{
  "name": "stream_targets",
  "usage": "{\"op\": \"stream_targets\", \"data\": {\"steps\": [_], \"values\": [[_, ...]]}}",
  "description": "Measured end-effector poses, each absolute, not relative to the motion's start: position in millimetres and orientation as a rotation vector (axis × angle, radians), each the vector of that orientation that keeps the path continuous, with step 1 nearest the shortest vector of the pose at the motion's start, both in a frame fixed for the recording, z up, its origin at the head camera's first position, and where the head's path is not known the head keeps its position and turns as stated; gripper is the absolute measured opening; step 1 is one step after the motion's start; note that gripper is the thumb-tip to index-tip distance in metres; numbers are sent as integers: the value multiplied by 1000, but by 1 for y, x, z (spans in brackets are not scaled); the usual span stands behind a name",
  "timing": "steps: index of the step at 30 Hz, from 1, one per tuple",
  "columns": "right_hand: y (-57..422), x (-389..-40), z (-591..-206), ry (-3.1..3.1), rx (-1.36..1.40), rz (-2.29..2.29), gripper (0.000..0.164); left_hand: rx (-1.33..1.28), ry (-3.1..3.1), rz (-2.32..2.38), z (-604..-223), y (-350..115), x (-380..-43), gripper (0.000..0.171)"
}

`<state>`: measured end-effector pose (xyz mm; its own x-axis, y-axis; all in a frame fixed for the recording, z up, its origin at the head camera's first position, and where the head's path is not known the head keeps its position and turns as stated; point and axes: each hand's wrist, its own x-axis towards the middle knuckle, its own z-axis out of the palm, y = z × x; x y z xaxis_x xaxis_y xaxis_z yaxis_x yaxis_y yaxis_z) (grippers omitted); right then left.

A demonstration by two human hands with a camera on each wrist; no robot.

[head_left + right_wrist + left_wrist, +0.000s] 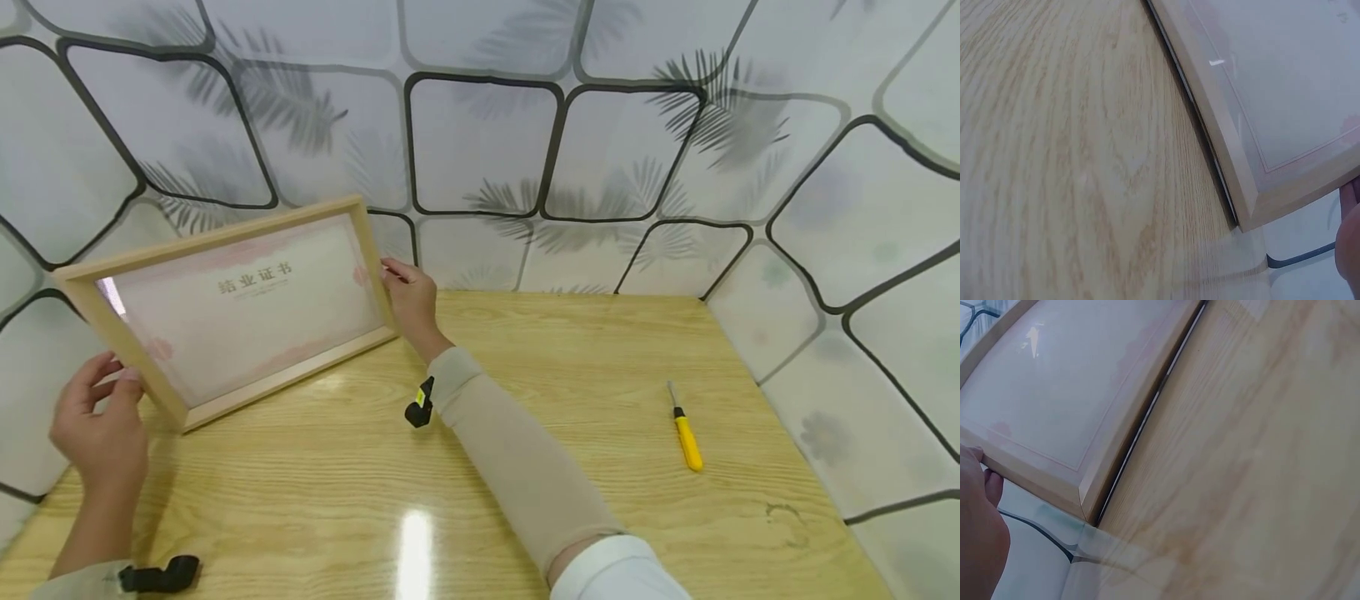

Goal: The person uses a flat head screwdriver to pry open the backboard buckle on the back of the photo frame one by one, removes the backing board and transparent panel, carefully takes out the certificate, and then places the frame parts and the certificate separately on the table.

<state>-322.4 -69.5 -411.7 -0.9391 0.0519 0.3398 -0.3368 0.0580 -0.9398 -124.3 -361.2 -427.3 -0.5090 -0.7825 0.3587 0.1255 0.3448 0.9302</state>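
A picture frame (292, 374) of pale wood stands propped up on the left part of the table, leaning back. Behind its clear front lies a certificate (262, 325) with pink edging and Chinese characters. My left hand (105, 421) holds the frame's left side, thumb in front and fingers bent behind the edge. On the opposite side, my right hand (414, 302) pinches the upright rail. Both wrist views show the lower rail close along the tabletop, with a dark strip under it; fingers of the left hand (982, 525) wrap the side rail there.
A screwdriver (687, 439) with a yellow and black handle lies on the right of the wood-grain table (337, 492). Patterned wall covering (487, 150) rises behind the table and at both sides. Black wrist devices (422, 404) sit at both sleeve cuffs.
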Motion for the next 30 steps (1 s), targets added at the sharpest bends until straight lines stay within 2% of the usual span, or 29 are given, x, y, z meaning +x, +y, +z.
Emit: {"op": "stream_targets", "data": {"steps": [30], "values": [[7, -299, -409, -2141, 366, 1906, 25, 440, -1850, -1251, -430, -326, -132, 31]]}}
